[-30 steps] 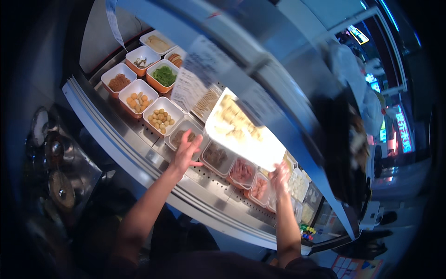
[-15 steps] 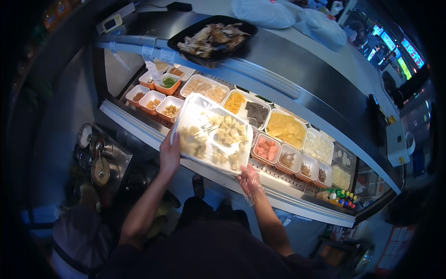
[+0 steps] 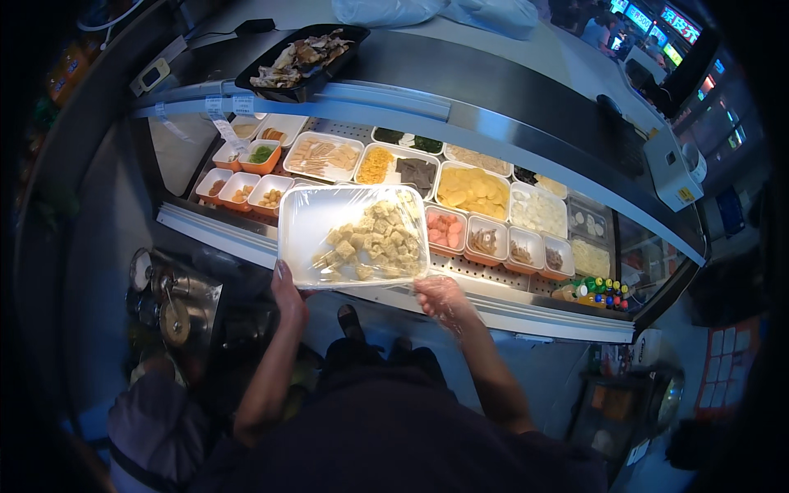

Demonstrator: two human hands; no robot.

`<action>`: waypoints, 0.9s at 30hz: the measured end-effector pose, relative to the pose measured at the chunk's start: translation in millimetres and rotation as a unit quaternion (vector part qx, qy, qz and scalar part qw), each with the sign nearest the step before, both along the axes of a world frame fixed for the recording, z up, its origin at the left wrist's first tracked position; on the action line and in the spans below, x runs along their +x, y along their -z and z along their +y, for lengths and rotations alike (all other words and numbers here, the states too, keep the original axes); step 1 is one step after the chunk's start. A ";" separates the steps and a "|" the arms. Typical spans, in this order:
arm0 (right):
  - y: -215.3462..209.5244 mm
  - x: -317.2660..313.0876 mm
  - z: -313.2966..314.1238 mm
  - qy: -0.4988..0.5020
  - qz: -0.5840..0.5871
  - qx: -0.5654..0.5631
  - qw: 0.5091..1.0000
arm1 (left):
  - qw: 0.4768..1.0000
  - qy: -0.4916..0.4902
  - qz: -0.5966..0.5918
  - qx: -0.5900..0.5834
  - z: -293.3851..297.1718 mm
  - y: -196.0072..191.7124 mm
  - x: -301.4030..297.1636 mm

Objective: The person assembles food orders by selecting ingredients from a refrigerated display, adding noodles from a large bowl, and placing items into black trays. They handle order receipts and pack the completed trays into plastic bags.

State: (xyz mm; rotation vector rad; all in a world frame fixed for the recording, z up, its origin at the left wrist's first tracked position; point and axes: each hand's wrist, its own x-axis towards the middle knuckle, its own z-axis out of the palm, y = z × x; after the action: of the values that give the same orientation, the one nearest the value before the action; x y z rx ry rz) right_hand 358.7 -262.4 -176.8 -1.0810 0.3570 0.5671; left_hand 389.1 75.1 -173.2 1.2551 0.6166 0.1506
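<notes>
Both my hands hold a white tray (image 3: 300, 226) in front of the food case. Clear plastic wrap stretches over it. Beneath the wrap, pale, rough-edged food cubes (image 3: 374, 246) lie heaped in the tray's right part, leaving its left part bare. Gripping the near left corner is my left hand (image 3: 289, 297), its thumb up along the side and the other fingers hidden beneath. In a clear plastic glove, my right hand (image 3: 444, 300) has its fingers closed at the near right corner, on the wrap or the rim; which of these I cannot tell.
The lit case holds small tubs of pink pieces (image 3: 445, 228), a tray of yellow slices (image 3: 472, 191) and bottles (image 3: 604, 289) at its right end. On its top stand a black tray of browned food (image 3: 304, 59) and a white machine (image 3: 674, 168). A person's sleeve (image 3: 156, 427) shows lower left.
The tray has come lower left and sits more level. Its cubes, spread across it before, are now bunched to the right. Both hands keep their hold, and the whole view has shifted.
</notes>
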 end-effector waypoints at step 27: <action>-82.9 136.8 121.6 -0.421 -0.580 -0.509 0.476 | 0.995 -0.031 0.002 -0.096 72.1 -29.3 -5.0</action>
State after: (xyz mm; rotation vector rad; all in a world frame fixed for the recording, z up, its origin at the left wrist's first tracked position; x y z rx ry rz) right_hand 495.5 -140.9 -94.0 -2.5670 -1.3650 0.2576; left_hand 384.1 147.2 -144.0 1.0519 0.6574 0.1373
